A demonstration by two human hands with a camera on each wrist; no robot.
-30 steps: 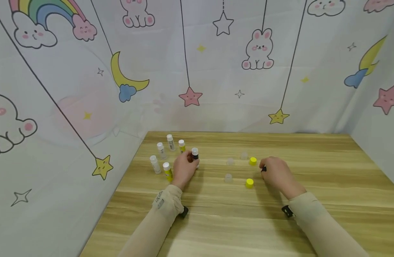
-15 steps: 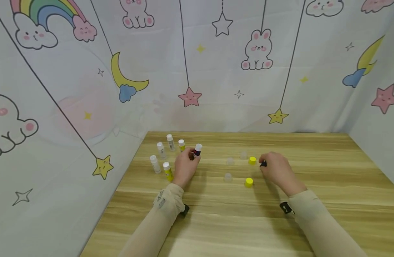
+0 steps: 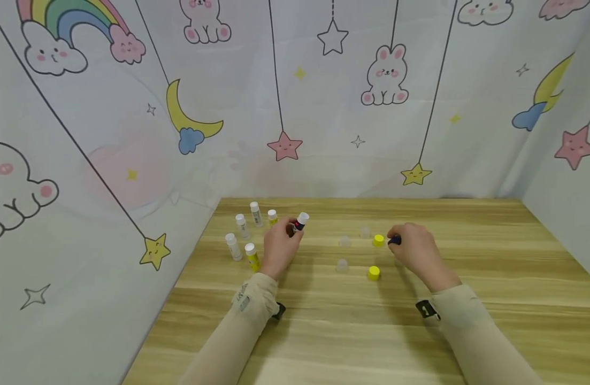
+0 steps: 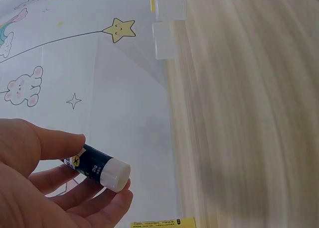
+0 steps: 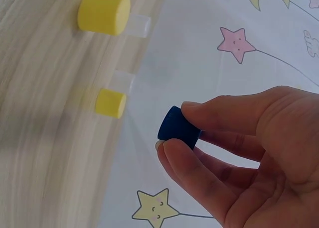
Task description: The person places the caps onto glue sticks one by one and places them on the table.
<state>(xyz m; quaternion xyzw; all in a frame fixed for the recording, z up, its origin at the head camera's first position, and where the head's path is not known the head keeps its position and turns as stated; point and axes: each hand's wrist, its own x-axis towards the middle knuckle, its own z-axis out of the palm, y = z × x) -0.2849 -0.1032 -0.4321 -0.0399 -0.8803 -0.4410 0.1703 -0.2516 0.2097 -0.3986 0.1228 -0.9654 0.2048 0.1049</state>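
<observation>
My left hand (image 3: 281, 247) grips a dark blue glue stick (image 4: 94, 166) between thumb and fingers, raised over the table and tilted with its white, uncapped end up and to the right. Its lower part is hidden by the hand. My right hand (image 3: 415, 248) pinches a small dark blue cap (image 5: 178, 128) between thumb and fingertips, above the table to the right. Left of that hand stand two yellow caps (image 3: 374, 273) and several clear caps (image 3: 342, 265). Beside my left hand stand uncapped yellow glue sticks (image 3: 252, 258) and white glue sticks (image 3: 233, 247).
The wood-grain table (image 3: 323, 331) carries all of these things. A white curtain (image 3: 333, 166) with cartoon prints rises along its back edge and on both sides. Between the two hands lies the group of loose caps.
My left hand has lifted the glue stick and tipped its white end toward the right. My right hand has risen slightly with the blue cap. The other sticks and caps stay put.
</observation>
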